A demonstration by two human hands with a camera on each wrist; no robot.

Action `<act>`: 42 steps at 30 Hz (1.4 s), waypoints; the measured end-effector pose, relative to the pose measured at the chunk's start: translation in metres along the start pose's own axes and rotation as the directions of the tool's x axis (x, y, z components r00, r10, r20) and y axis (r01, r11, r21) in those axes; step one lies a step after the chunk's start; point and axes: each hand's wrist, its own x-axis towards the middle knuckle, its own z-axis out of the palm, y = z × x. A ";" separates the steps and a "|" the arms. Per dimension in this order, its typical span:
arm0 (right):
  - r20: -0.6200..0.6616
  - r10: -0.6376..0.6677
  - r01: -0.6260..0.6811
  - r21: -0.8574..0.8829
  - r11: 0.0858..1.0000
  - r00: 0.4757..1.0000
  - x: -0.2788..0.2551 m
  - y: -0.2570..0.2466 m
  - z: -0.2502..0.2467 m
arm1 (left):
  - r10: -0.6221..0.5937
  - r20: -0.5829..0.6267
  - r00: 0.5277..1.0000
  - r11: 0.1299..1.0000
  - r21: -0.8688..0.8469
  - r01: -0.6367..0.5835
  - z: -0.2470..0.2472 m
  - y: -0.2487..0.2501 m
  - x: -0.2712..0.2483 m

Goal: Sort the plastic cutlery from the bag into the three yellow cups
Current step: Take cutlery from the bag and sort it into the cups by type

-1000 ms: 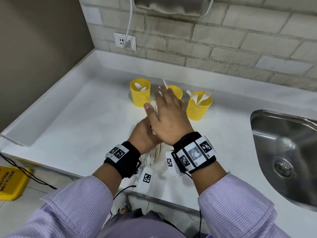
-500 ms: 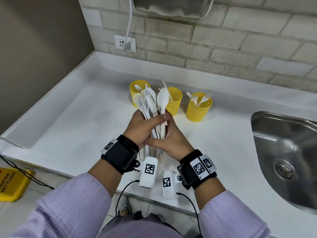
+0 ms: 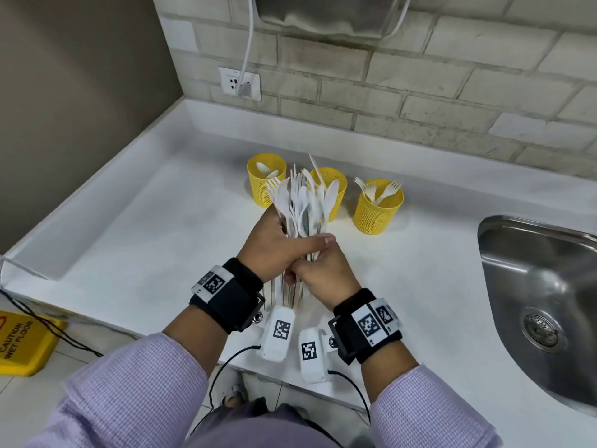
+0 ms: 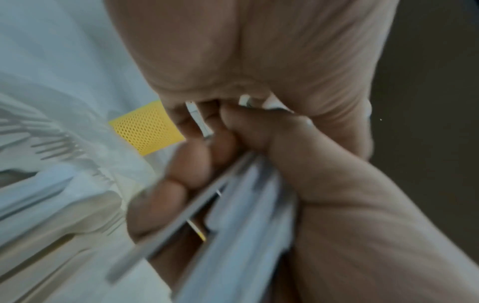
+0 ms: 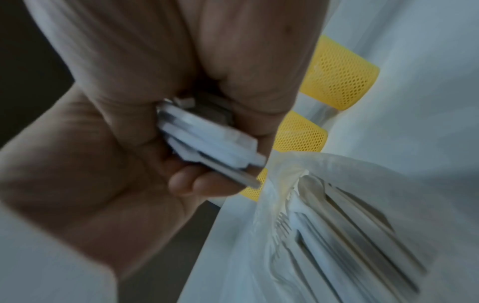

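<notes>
- Left hand point(image 3: 274, 250): fingers and thumb curled round the handles of a bunch of white plastic cutlery point(image 3: 303, 202), thumb laid across the front of the bunch.
- Right hand point(image 3: 323, 276): clamped on the same handles just below the left hand, the two hands touching; the right wrist view shows the handle ends point(image 5: 207, 139) pinched in its curled fingers.
- The bunch stands roughly upright above the white counter point(image 3: 129, 247), heads fanned toward 12 o'clock; forks, spoons and knife blades are mixed in it.
- A thin translucent bag point(image 5: 324, 215) with more forks and handles inside shows in the right wrist view, just beside the gripped handles; blurred, so its contents cannot be counted.
- Three yellow mesh cups stand in a row at 12 o'clock from the hands. Left cup point(image 3: 258, 185): holds spoons. Middle cup point(image 3: 337, 189): partly hidden behind the bunch; one white piece sticks out of it, type unclear. Right cup point(image 3: 378, 211): holds forks.
- Steel sink point(image 3: 542, 302) at 3 o'clock, well apart from the cups.
- Wall socket point(image 3: 239, 84) at 11 o'clock on the brick wall.
- Yellow wet-floor sign point(image 3: 26, 344) on the floor at 8 o'clock.
</notes>
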 end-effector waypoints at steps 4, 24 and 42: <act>0.217 -0.046 0.004 0.192 0.981 0.975 -0.003 -0.008 -0.010 | -0.109 0.282 0.953 0.986 -0.088 0.139 -0.011 0.003 0.001; 0.259 0.206 -0.325 0.836 0.441 0.944 0.004 0.003 -0.017 | 0.010 -0.006 1.000 0.996 -0.093 -0.011 0.018 0.006 0.001; 0.175 0.413 -0.371 0.806 0.462 0.894 0.007 -0.009 -0.014 | 0.125 -0.099 0.987 0.983 0.149 -0.109 0.026 -0.010 0.000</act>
